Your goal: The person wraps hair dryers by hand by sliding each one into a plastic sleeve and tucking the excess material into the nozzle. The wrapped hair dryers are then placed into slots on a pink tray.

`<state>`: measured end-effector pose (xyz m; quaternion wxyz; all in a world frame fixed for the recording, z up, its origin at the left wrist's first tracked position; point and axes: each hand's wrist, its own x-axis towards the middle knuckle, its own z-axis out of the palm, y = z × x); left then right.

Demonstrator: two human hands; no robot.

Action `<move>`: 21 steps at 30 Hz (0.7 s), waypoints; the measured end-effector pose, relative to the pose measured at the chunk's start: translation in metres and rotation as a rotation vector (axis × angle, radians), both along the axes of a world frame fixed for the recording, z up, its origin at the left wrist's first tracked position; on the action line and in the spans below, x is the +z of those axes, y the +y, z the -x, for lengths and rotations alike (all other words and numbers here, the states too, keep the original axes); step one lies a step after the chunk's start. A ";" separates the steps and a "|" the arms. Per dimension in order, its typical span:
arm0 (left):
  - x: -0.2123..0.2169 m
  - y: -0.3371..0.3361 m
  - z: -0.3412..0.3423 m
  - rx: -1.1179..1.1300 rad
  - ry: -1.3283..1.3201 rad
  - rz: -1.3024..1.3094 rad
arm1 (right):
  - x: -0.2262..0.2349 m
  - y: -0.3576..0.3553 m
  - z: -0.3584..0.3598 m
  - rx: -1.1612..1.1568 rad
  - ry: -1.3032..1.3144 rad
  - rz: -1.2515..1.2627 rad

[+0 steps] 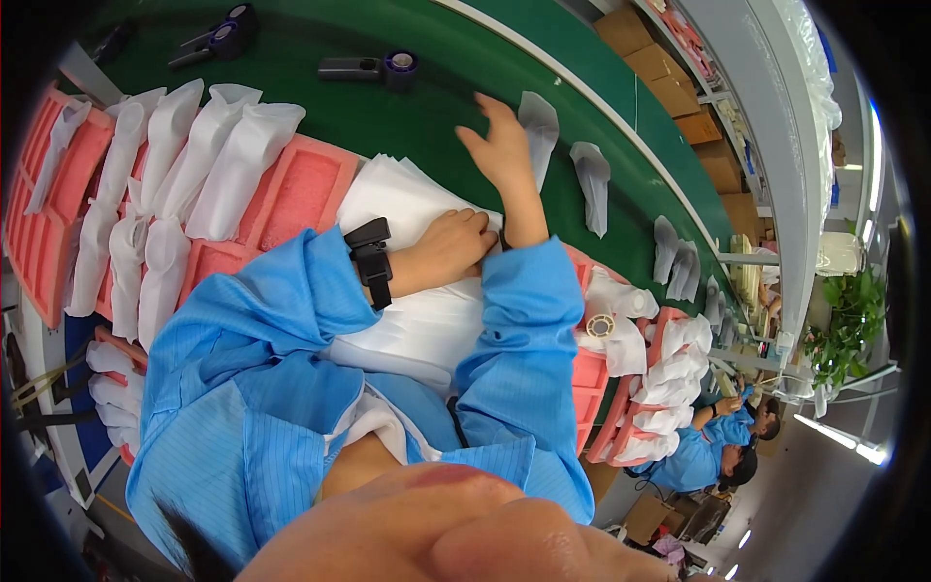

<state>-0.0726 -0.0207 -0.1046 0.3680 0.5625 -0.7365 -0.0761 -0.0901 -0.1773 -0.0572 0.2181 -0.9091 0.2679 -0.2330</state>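
My left hand (448, 246) lies palm down on a stack of thin white bags (393, 194), its fingers slightly bent on the top layer. A black band with a small device (369, 250) circles that wrist. Beyond it, my right hand (499, 147) reaches over the green conveyor belt (446, 126), fingers apart and holding nothing I can see. Right beside it on the belt lies an item in a translucent white sleeve (538, 138). Farther left on the belt is a bare dark handheld device (373, 69) with a round purple-rimmed head.
Pink foam trays (308, 189) on the left carry several white-wrapped items (247, 165). More wrapped items (621, 325) fill pink trays to my right. Other sleeved items (592, 184) lie along the belt. Co-workers in blue (693, 466) sit farther right; cardboard boxes (659, 68) stand on shelving beyond.
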 end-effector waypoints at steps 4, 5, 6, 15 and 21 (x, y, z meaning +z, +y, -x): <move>-0.014 -0.004 0.004 0.018 0.021 0.037 | -0.014 -0.013 -0.077 0.081 0.086 -0.084; -0.015 -0.004 0.006 0.003 0.027 0.043 | -0.024 -0.023 -0.091 0.072 0.085 -0.075; -0.016 -0.006 0.009 -0.014 0.033 0.050 | -0.035 -0.031 -0.102 0.010 0.076 -0.039; -0.025 -0.007 0.007 0.036 0.052 0.073 | -0.008 -0.015 -0.086 -0.033 -0.312 -0.468; 0.022 -0.009 -0.027 -0.079 0.379 -0.279 | 0.089 0.022 0.037 0.029 -0.743 -0.534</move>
